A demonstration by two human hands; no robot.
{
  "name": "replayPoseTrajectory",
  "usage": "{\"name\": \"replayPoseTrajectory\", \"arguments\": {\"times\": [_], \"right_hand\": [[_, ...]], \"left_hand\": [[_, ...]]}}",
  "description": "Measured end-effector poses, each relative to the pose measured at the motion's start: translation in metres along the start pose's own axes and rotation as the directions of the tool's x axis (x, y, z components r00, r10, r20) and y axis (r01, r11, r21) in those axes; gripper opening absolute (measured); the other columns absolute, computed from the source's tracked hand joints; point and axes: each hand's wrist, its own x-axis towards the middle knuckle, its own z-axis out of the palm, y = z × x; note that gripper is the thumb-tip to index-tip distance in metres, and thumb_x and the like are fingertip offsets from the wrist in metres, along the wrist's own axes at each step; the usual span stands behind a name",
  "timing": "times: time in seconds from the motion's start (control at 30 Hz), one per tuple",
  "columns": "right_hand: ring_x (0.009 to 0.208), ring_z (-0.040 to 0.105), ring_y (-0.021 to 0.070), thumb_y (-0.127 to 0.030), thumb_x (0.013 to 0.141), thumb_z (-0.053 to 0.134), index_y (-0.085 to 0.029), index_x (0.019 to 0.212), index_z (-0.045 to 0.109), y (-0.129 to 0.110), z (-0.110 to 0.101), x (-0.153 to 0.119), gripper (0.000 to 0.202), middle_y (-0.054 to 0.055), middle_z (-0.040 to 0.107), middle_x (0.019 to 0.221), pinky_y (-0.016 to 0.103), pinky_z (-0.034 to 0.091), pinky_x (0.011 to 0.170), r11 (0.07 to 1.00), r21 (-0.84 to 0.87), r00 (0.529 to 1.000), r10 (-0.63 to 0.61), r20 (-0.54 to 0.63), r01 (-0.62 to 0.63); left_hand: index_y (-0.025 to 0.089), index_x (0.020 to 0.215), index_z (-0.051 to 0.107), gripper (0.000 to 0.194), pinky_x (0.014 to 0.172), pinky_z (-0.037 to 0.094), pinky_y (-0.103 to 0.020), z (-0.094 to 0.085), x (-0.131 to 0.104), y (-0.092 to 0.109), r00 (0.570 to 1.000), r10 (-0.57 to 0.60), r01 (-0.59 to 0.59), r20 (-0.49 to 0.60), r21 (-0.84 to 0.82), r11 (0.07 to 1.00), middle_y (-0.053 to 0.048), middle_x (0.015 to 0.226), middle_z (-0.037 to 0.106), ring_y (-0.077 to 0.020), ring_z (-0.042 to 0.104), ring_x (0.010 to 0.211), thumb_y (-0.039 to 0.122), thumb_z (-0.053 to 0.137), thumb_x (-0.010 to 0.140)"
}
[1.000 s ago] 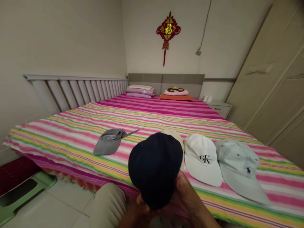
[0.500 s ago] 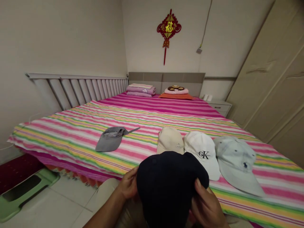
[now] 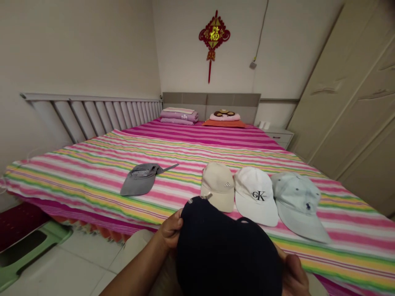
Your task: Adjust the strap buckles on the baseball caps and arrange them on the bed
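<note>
A dark navy baseball cap [image 3: 228,250] is held up in front of me, above the near edge of the bed. My left hand [image 3: 173,230] grips its left edge, thumb on the outside. At its right edge my right hand [image 3: 294,273] is closed on it, with several fingers hidden behind the fabric. Just beyond lie a beige cap [image 3: 218,181], a white cap with black letters [image 3: 256,193] and a pale blue-grey cap [image 3: 300,201], side by side. Farther left rests a grey cap [image 3: 140,179], its strap stretched out to the right.
The bed wears a striped cover [image 3: 92,172]. Folded purple bedding [image 3: 179,117] and a pink-and-orange pile [image 3: 225,120] sit by the headboard [image 3: 185,98]. A green stool [image 3: 33,250] stands on the floor at lower left. A wardrobe [image 3: 348,94] rises at right.
The navy cap has been turned in my hands, and a small metal buckle and strap now show at its upper left. My right hand has moved right and lower along its edge.
</note>
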Motion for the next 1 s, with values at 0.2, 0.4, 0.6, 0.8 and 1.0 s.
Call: {"name": "replayPoseTrajectory", "arguments": {"times": [0.2,0.4,0.6,0.8,1.0], "right_hand": [[0.05,0.06,0.0229,-0.048,0.052,0.073,-0.024,0.072,0.063,-0.016,0.003,0.001,0.033,0.003,0.06,0.052,0.038,0.049,0.058,0.969,0.181,0.976,0.141,0.163,-0.17],[0.047,0.056,0.0195,-0.055,0.052,0.07,-0.021,0.068,0.06,-0.015,0.009,-0.005,0.039,0.003,0.058,0.054,0.032,0.045,0.05,0.946,0.266,0.981,0.161,0.106,-0.184],[0.055,0.055,0.0169,-0.038,0.055,0.073,-0.023,0.073,0.058,-0.025,0.025,-0.007,0.028,0.002,0.06,0.068,0.029,0.043,0.053,0.921,0.328,0.971,0.156,0.181,-0.209],[0.061,0.054,0.02,-0.049,0.063,0.063,-0.021,0.061,0.056,-0.028,0.033,-0.005,0.029,0.005,0.058,0.067,0.033,0.044,0.057,0.917,0.382,0.976,0.036,0.216,-0.118],[0.059,0.051,0.0174,-0.041,0.066,0.064,-0.021,0.067,0.059,-0.034,0.033,0.002,0.02,0.003,0.057,0.062,0.03,0.041,0.056,0.942,0.335,0.988,-0.038,0.152,-0.016]], "left_hand": [[0.01,0.052,0.063,0.04,0.052,0.046,-0.023,0.001,-0.006,-0.001,0.986,-0.091,0.082,0.138,0.069,0.994,-0.006,0.052,0.063,-0.0139,0.058,0.047,0.042,0.081,0.036],[0.009,0.069,0.066,0.037,0.05,0.046,-0.022,0.008,-0.009,0.011,0.97,-0.157,0.138,0.186,0.111,0.984,-0.006,0.06,0.064,-0.0138,0.059,0.049,0.028,0.08,0.041],[0.009,0.078,0.066,0.035,0.055,0.045,-0.019,0.014,-0.001,0.019,0.984,-0.093,0.068,0.152,0.164,0.984,-0.006,0.066,0.065,-0.0116,0.059,0.055,0.027,0.078,0.05],[0.012,0.072,0.066,0.02,0.054,0.042,-0.018,0.031,0.006,0.021,0.998,-0.064,0.051,0.028,0.329,0.943,-0.003,0.063,0.064,-0.0091,0.056,0.054,0.017,0.074,0.054],[0.012,0.081,0.067,0.03,0.055,0.039,-0.018,0.039,0.014,0.019,0.999,-0.028,0.02,0.016,0.392,0.92,-0.002,0.066,0.062,-0.0079,0.053,0.056,0.024,0.075,0.055]]}}
